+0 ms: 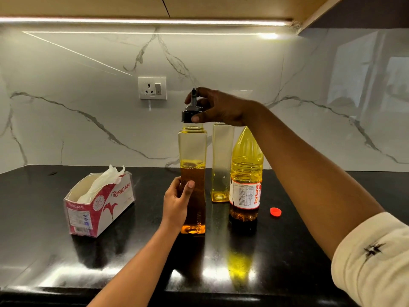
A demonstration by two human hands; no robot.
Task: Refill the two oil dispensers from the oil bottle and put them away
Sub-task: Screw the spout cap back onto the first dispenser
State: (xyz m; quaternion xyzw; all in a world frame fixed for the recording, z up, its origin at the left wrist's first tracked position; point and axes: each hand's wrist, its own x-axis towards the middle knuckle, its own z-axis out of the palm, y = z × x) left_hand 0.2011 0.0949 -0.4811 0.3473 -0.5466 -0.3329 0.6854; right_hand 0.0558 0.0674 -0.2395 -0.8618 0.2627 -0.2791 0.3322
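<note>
Dispenser one [193,180], half full of oil, stands upright mid-surface, the left hand [177,202] wrapped around its body and the right hand [218,107] pinching its black spout cap [190,111]. Just behind, the second dispenser [222,165] touches the "fortune" oil bottle [246,173], its red cap [275,212] lying apart toward the right edge. An "ORIGAMI" tissue box [99,207] sits toward the left edge of the black surface [44,251], below a marble wall with a socket [152,88].

- The near oil dispenser [193,173] is a tall, square, clear bottle standing upright on the black counter, a little over half full of amber oil. Its black spout cap [190,111] sits on the neck.
- The second dispenser [222,162] stands upright just behind and to the right, with only a thin layer of oil at its bottom.
- The oil bottle [246,173] stands upright beside it, uncapped, oil low in its base.
- Its red cap [275,212] lies on the counter, to the right.
</note>
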